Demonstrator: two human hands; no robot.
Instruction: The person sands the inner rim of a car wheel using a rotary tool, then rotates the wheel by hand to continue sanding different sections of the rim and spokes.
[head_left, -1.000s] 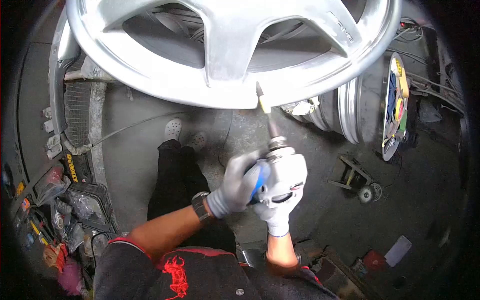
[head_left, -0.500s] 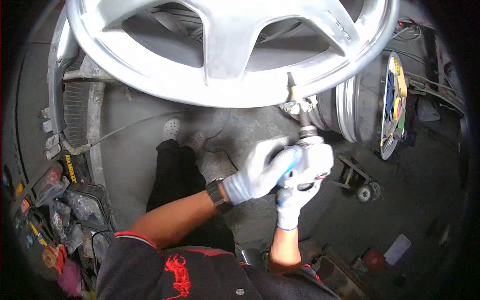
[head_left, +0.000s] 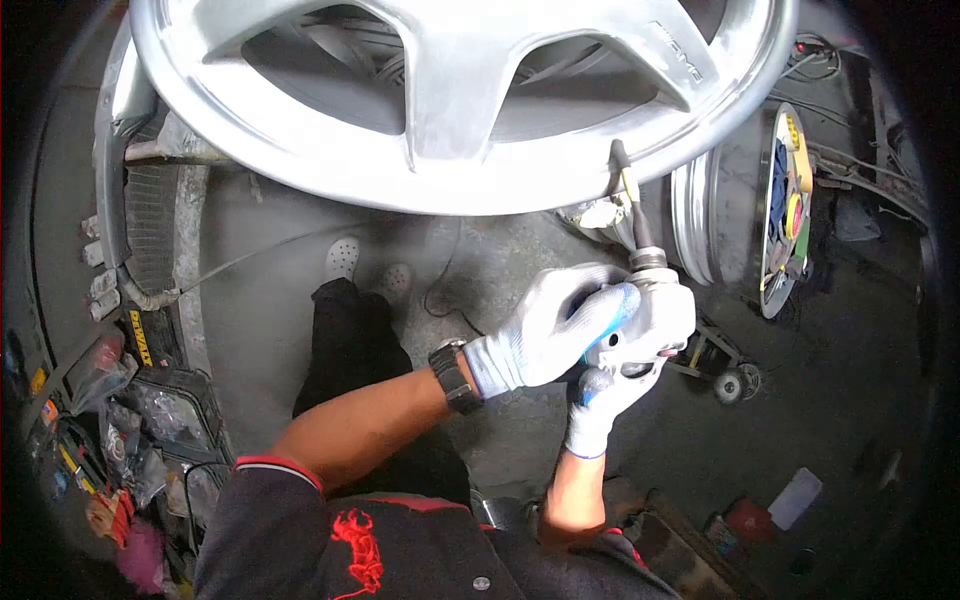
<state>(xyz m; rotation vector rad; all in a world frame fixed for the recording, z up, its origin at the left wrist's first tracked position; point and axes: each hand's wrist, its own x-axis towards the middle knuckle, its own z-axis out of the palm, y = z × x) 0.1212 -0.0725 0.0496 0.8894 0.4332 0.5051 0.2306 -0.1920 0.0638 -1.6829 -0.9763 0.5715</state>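
A large silver alloy wheel (head_left: 449, 110) fills the top of the view, its spokes and outer lip facing me. Both my hands wear white gloves with blue on the fingers. They are wrapped round a pale die grinder (head_left: 668, 312), held below the wheel's right side. My left hand (head_left: 560, 325) grips its body from the left, and my right hand (head_left: 608, 402) holds the lower end. From the nose a slim shaft runs up to a dark narrow bit (head_left: 618, 156), which overlaps the wheel's lip between two spokes.
Right of the wheel lies another rim (head_left: 697, 215), then an upright disc (head_left: 785, 215) bearing coloured items. A small wheeled frame (head_left: 728, 370) stands on the floor. Bags and tools crowd the left around a DEWALT box (head_left: 140, 338). A cord (head_left: 432, 290) crosses the floor.
Both hands and the die grinder have shifted to the right, and the bit has slid right along the wheel's lip. The wheel has stayed in place.
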